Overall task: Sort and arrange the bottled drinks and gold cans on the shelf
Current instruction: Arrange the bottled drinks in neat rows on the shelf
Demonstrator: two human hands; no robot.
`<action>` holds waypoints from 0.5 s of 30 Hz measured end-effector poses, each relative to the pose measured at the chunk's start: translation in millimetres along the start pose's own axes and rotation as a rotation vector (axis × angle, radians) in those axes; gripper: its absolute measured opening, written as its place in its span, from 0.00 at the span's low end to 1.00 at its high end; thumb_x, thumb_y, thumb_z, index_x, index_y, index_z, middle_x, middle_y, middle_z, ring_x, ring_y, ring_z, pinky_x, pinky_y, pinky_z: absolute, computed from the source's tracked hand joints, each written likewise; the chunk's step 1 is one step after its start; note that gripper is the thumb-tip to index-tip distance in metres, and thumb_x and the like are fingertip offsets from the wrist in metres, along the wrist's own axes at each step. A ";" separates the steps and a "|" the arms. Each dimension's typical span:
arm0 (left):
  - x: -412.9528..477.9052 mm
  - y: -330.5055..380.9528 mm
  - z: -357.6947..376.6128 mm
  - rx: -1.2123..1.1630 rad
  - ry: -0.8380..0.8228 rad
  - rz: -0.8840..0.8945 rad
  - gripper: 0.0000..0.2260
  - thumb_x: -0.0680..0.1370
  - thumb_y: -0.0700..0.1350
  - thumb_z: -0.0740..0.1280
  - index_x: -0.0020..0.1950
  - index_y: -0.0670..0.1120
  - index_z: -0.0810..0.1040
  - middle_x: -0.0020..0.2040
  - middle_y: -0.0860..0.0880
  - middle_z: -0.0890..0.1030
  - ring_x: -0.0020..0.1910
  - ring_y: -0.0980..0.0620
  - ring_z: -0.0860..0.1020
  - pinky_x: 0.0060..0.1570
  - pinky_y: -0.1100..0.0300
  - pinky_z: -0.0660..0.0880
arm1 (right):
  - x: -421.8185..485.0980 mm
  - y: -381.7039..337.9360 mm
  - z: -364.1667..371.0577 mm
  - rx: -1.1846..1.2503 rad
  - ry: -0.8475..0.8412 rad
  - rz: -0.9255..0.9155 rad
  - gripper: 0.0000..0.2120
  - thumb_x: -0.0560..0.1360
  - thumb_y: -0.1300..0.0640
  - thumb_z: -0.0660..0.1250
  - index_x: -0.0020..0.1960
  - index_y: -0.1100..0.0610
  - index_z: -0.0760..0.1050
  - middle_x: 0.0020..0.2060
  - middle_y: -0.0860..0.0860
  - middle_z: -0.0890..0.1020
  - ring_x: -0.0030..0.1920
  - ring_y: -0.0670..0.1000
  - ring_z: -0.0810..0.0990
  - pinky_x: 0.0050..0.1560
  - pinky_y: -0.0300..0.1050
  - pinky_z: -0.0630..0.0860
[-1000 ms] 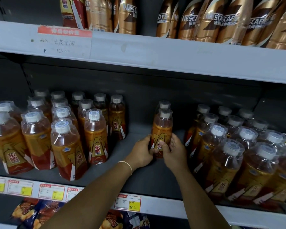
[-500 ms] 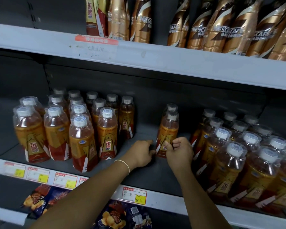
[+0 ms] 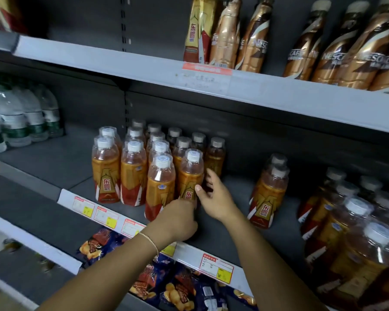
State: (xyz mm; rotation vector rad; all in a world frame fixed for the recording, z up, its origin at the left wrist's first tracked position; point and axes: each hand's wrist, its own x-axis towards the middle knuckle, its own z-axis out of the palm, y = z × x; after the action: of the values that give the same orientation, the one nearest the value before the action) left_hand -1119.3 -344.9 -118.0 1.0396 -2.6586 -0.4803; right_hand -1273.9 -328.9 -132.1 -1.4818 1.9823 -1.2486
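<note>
A cluster of orange drink bottles (image 3: pixel 133 173) with white caps stands on the middle shelf (image 3: pixel 45 167). My left hand (image 3: pixel 180 218) grips the base of its front-right bottle (image 3: pixel 190 173). My right hand (image 3: pixel 216 196) holds the same bottle from the right, thumb on the label and fingers curled behind it. Two more orange bottles (image 3: pixel 267 194) stand alone, one behind the other, to the right. A larger group of orange bottles (image 3: pixel 357 232) fills the shelf's right end. Gold coffee bottles (image 3: pixel 323 52) and a gold-and-red can (image 3: pixel 195 34) stand on the upper shelf.
Clear water bottles (image 3: pixel 20 117) stand at the left of the middle shelf, past a bare stretch of shelf. Price tags (image 3: pixel 216 267) line the shelf's front edge. Snack bags (image 3: pixel 166 283) lie on the shelf below. The upper shelf's edge (image 3: pixel 279 95) overhangs the bottles.
Both hands have let go of the lone pair of bottles and moved left to the front-right bottle of the left cluster. The view has swung left, bringing the water bottles in.
</note>
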 end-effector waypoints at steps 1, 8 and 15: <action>-3.2 -3.0 -1.2 -0.009 0.007 0.000 0.15 0.74 0.39 0.61 0.61 0.41 0.74 0.56 0.40 0.79 0.54 0.42 0.77 0.50 0.56 0.74 | 3.9 -2.2 4.8 -0.012 -0.022 0.009 0.40 0.72 0.39 0.68 0.78 0.44 0.54 0.74 0.47 0.68 0.74 0.52 0.64 0.74 0.55 0.64; -14.4 -16.2 -4.3 -0.053 0.026 0.051 0.15 0.75 0.37 0.62 0.62 0.41 0.75 0.56 0.41 0.80 0.53 0.43 0.78 0.51 0.53 0.76 | 7.9 -5.3 14.1 0.136 0.017 -0.015 0.33 0.59 0.36 0.72 0.62 0.31 0.64 0.60 0.45 0.79 0.62 0.49 0.77 0.66 0.55 0.74; -7.5 -9.1 11.0 -0.030 0.092 0.028 0.10 0.77 0.46 0.65 0.57 0.43 0.73 0.55 0.42 0.78 0.52 0.44 0.77 0.46 0.56 0.74 | -34.3 2.2 -15.2 0.077 0.096 0.007 0.33 0.71 0.51 0.75 0.69 0.36 0.63 0.58 0.40 0.78 0.60 0.45 0.78 0.64 0.53 0.76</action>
State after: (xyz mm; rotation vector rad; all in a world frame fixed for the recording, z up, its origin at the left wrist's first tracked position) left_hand -1112.2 -343.7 -132.3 0.9898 -2.5744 -0.4538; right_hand -1273.1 -291.4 -132.7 -1.4015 1.9732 -1.4015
